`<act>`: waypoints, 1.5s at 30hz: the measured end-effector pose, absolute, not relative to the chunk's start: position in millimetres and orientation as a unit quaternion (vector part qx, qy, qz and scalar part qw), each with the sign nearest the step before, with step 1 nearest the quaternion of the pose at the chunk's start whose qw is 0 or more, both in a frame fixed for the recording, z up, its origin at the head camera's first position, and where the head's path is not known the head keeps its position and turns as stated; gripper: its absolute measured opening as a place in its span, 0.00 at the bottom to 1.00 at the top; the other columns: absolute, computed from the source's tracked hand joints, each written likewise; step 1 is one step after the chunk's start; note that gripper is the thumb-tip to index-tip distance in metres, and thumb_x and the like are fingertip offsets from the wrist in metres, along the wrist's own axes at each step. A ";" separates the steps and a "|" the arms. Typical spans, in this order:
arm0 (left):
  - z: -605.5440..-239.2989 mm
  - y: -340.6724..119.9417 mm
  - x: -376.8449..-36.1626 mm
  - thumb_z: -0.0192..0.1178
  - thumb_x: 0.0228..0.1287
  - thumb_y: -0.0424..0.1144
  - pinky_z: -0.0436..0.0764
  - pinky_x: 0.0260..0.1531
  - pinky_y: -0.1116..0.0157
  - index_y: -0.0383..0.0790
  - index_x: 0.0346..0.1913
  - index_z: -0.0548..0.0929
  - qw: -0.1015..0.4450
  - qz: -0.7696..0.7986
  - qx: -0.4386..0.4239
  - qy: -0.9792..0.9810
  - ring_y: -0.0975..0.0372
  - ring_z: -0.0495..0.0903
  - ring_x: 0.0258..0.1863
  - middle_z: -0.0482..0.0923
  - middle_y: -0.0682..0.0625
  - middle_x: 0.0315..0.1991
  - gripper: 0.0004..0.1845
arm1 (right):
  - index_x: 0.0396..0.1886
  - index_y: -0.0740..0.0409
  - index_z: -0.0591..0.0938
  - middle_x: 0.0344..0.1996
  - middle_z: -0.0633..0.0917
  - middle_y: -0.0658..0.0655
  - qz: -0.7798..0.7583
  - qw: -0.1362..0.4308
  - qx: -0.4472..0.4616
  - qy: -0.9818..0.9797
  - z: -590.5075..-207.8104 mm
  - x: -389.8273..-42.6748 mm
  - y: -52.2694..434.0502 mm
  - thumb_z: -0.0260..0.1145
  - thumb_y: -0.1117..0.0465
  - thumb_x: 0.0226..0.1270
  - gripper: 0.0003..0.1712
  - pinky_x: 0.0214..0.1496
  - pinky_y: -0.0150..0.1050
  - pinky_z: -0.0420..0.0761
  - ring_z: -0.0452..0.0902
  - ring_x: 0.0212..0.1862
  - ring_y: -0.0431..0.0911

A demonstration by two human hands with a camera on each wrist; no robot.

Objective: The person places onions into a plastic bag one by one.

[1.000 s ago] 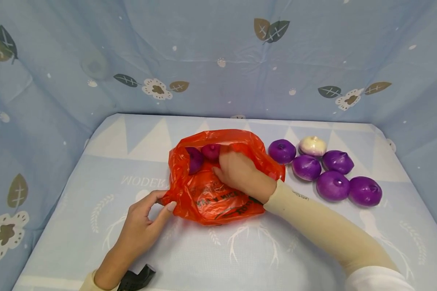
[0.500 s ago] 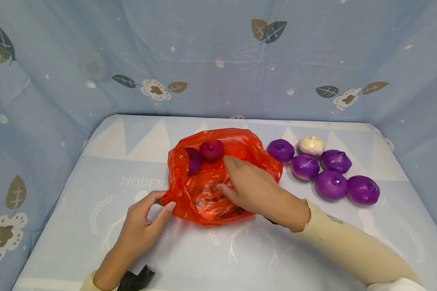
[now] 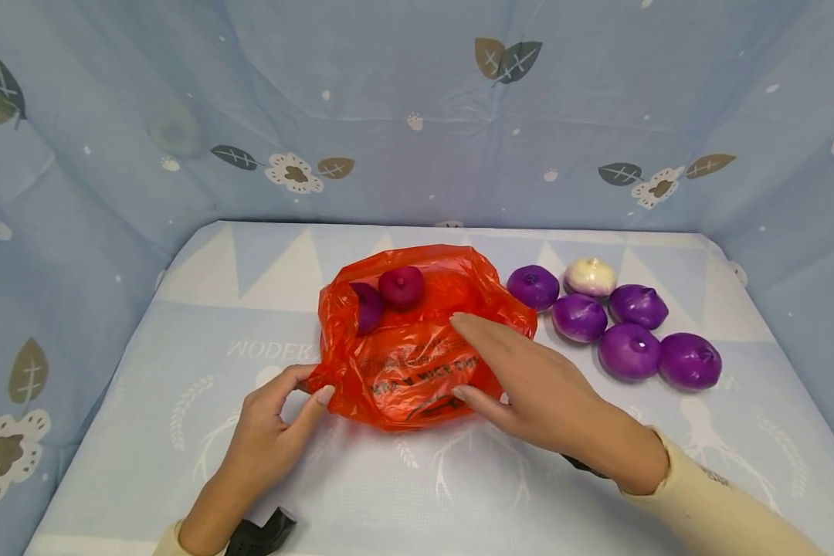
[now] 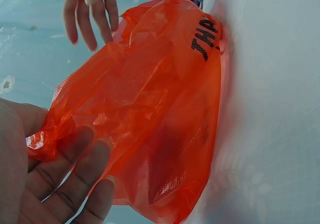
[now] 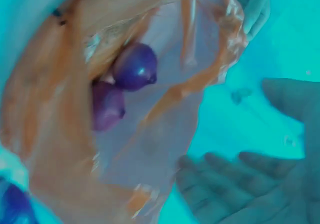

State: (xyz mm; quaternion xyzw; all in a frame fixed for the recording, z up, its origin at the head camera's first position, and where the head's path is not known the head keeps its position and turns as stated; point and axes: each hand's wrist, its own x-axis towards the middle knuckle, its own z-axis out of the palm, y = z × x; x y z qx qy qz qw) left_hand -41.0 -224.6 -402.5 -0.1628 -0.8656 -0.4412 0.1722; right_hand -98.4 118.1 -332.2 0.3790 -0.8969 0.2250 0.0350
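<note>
1. Head view: an orange plastic bag [image 3: 417, 340] lies on the table [image 3: 181, 401], a blue patterned cloth covering the table top. The left hand [image 3: 271, 432] pinches the bag's near left corner between thumb and fingers. The right hand [image 3: 528, 378] hovers over the bag's right side with its fingers straight and spread, holding nothing; whether it touches the plastic cannot be told. Two purple onions [image 3: 389, 293] sit inside the bag at its far end. To the right of the bag, on the cloth, lie five more purple onions [image 3: 625, 332] and one white onion [image 3: 589, 276], close together.

2. Left wrist view: the left hand [image 4: 50, 174] grips a crumpled corner of the bag [image 4: 160, 109], thumb on one side, fingers showing through the thin plastic on the other. Black lettering runs along the bag's far edge. The right hand's fingers [image 4: 90, 14] are stretched out just beyond the bag.

3. Right wrist view: the picture is blurred and tinted. The bag's mouth [image 5: 200, 49] gapes, with the two onions [image 5: 125, 84] touching inside. The right hand [image 5: 250, 184] shows an open palm with spread fingers, clear of the bag. The left hand [image 5: 255, 6] holds the bag's far rim.
</note>
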 end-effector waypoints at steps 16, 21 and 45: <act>-402.7 -225.7 -41.4 0.71 0.65 0.29 0.78 0.53 0.74 0.43 0.53 0.85 0.146 -0.441 -0.149 -0.873 0.63 0.84 0.44 0.86 0.59 0.42 0.15 | 0.61 0.65 0.84 0.57 0.87 0.61 0.330 0.243 0.384 -0.828 -349.4 -91.2 186.4 0.64 0.37 0.76 0.35 0.70 0.29 0.70 0.80 0.62 0.49; -401.4 -225.8 -42.2 0.71 0.65 0.29 0.78 0.53 0.74 0.43 0.53 0.85 0.148 -0.442 -0.148 -0.872 0.64 0.84 0.44 0.86 0.59 0.42 0.15 | 0.66 0.63 0.81 0.62 0.84 0.59 0.326 0.205 0.343 -0.857 -350.2 -85.7 200.5 0.64 0.29 0.70 0.44 0.69 0.26 0.68 0.75 0.68 0.43; -407.0 -224.5 -41.4 0.72 0.61 0.24 0.78 0.50 0.75 0.45 0.53 0.86 0.180 -0.449 -0.163 -0.860 0.62 0.84 0.41 0.86 0.57 0.41 0.20 | 0.83 0.67 0.51 0.77 0.50 0.80 0.176 -0.001 0.115 -0.978 -381.5 -99.4 301.4 0.87 0.46 0.49 0.73 0.71 0.78 0.44 0.41 0.76 0.79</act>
